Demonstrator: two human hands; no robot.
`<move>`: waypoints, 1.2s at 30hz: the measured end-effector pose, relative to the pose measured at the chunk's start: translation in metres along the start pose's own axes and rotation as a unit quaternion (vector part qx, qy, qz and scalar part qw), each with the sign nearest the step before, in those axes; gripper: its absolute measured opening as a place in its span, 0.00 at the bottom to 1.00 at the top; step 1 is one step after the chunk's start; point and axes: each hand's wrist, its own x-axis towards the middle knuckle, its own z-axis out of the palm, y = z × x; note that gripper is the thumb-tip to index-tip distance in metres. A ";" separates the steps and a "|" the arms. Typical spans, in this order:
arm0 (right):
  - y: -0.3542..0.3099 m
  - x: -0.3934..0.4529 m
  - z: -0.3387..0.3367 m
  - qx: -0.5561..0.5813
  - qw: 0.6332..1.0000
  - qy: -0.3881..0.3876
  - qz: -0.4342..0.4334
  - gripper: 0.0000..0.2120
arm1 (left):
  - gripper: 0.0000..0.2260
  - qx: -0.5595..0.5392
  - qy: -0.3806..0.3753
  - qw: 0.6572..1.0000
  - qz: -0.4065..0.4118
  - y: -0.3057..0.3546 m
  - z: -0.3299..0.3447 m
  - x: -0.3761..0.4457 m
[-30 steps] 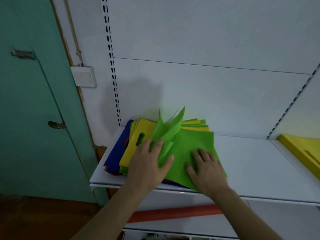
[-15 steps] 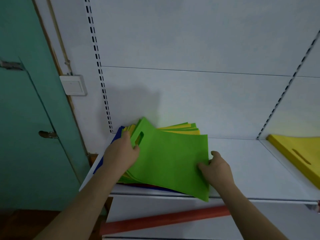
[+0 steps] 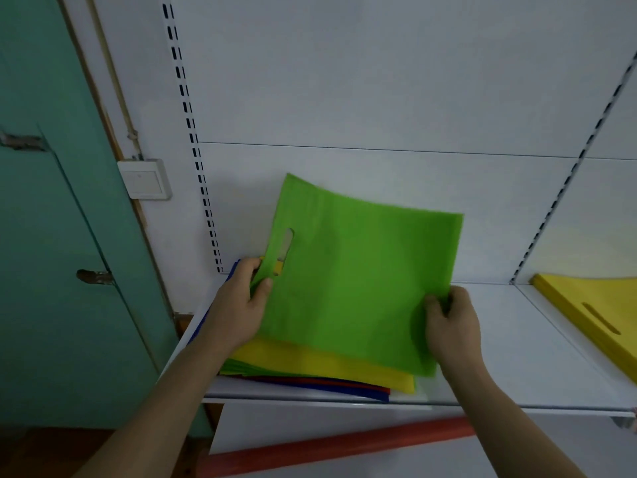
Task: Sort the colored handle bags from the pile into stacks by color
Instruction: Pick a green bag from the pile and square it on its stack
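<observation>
A shop: white slotted display shelving (image 3: 517, 339).

Two bare forearms come in from the near edge, one at the left and one at the right. No sleeve, glove, watch or ring shows on either. The left hand (image 3: 238, 305) and the right hand (image 3: 453, 326) each have short, unpainted nails.

Green bag (image 3: 358, 281), flat, raised and tilted, cut-out handle beside the left hand (image 3: 238, 305), opposite edge pinched by the right hand (image 3: 451, 322); beneath the grips, mixed pile (image 3: 320, 370), yellow uppermost.
</observation>
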 end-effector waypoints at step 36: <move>0.092 -0.065 -0.199 -0.161 0.962 0.210 -0.064 0.15 | 0.21 -0.182 0.006 0.981 0.066 0.129 0.195 -0.039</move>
